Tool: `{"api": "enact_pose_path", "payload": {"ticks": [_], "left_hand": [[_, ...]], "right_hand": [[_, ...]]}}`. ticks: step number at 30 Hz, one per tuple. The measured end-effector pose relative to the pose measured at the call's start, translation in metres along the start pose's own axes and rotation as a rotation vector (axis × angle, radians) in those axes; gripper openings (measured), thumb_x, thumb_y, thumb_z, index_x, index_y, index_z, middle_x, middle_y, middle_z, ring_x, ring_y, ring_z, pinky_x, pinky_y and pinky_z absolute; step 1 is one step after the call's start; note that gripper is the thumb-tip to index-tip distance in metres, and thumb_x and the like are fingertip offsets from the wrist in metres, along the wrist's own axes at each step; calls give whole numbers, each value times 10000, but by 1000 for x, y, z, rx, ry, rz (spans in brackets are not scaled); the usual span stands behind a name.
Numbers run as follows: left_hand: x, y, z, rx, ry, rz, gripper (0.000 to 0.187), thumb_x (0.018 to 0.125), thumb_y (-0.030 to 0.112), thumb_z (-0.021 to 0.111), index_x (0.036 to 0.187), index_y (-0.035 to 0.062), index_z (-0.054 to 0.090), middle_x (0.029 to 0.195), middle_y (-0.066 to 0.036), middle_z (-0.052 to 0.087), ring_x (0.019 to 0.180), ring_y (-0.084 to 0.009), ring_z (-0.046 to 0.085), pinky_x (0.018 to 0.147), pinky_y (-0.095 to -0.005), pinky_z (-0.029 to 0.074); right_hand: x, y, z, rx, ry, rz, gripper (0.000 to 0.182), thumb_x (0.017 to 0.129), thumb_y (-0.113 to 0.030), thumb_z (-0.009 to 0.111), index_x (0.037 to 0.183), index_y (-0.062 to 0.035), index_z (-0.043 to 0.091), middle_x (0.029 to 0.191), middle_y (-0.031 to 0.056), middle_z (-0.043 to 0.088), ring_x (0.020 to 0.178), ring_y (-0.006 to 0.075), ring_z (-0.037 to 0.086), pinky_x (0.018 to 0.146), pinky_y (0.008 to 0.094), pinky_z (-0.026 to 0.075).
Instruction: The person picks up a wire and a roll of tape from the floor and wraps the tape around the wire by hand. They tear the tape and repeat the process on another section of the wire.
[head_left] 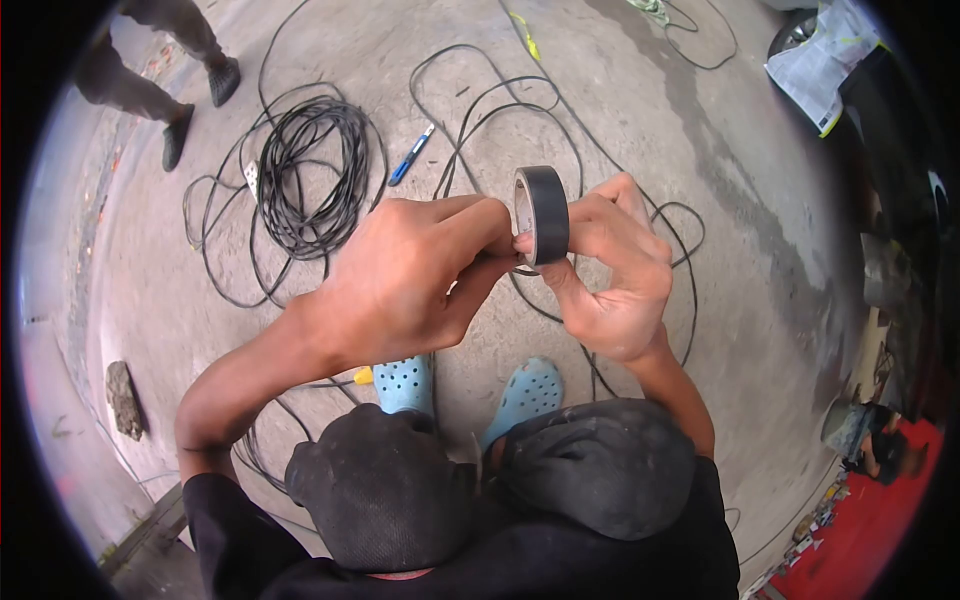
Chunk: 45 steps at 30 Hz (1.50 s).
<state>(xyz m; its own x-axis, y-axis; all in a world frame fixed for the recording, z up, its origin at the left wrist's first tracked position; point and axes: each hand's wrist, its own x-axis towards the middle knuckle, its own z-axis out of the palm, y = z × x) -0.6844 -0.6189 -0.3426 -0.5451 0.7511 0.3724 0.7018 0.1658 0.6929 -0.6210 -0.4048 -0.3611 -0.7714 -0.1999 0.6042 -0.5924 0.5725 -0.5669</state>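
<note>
A roll of black electrical tape (548, 215) stands on edge in front of me, its pale core facing left. My right hand (622, 275) is closed on the roll from the right, with fingers curled behind and against it. From the left, my left hand (415, 265) is closed in a pinch, its thumb and forefinger meeting at the roll's left rim. What lies between those fingertips is hidden. Below and behind the hands, black cable (470, 130) runs in loose loops over the concrete floor. A blue utility knife (411, 155) lies on the floor beyond my left hand.
A coil of black cable (315, 180) with a white socket piece (251, 178) lies to the left. Another person's legs (130, 85) stand at the upper left. A stone (124, 400) sits at far left, and a dark vehicle (890, 130) at the right. My blue clogs (530, 388) are below.
</note>
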Motion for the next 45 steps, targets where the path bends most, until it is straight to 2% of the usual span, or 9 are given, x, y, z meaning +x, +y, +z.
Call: {"api": "enact_pose_path", "payload": {"ticks": [8,11,15,18,27,29,37,40,45], "left_hand": [[-7,-8,15,234,63,253,225,715,-145,704,842,-4,583,627,-66,481,488,-205,512,430,-336,388],[-9,-12,17,271,52,285,235,724,-149,709,855,-4,579,617,-66,472,479,-199,501,422,-337,382],[-5,-11,10,222,-2,263,224,744,-136,722,851,-4,577,629,-72,480,492,-205,512,428,-343,388],[-3,-12,7,198,-13,255,216,753,-126,729,845,-3,577,637,-76,486,503,-209,523,434,-349,395],[-11,-16,10,395,-21,459,190,735,-102,734,788,-7,578,647,-36,465,507,-157,486,400,-309,361],[-13,-12,4,473,-52,510,172,694,-47,720,827,0,621,681,-22,510,535,-129,511,423,-290,404],[-16,-16,9,543,-4,681,201,669,-33,739,841,-11,639,697,3,533,521,-96,467,413,-235,324],[-17,-19,11,537,12,657,257,671,-45,731,921,-29,670,688,-2,527,507,-97,467,408,-245,337],[-17,-9,11,366,-64,356,335,713,-103,699,1040,-37,676,686,-31,583,508,-141,556,430,-298,437]], "right_hand": [[-10,-1,15,856,28,692,156,839,-64,810,976,-14,755,886,41,735,696,91,578,681,276,451],[-9,7,6,459,-124,557,165,831,-85,823,977,-34,767,875,27,736,734,103,566,700,282,459],[-6,10,6,228,-57,304,188,797,-101,843,967,-56,778,821,24,747,860,127,559,758,314,463],[-3,6,3,168,-75,275,236,792,-104,841,1009,-45,769,819,58,748,792,145,587,776,327,471],[-1,12,9,873,-327,931,216,872,-104,788,1012,52,736,764,32,698,689,67,618,670,246,488],[-1,15,10,961,-399,940,201,900,-120,763,1030,32,739,837,44,725,742,80,642,693,234,496],[-2,25,17,969,-591,1046,264,904,-163,759,1095,20,756,900,54,748,790,75,644,704,223,500],[-6,30,22,990,-568,1093,267,903,-165,761,1091,26,759,894,54,745,739,70,626,672,222,501],[-5,25,19,982,-532,1101,239,909,-150,753,1065,32,763,848,51,727,660,74,597,603,224,501]]}}
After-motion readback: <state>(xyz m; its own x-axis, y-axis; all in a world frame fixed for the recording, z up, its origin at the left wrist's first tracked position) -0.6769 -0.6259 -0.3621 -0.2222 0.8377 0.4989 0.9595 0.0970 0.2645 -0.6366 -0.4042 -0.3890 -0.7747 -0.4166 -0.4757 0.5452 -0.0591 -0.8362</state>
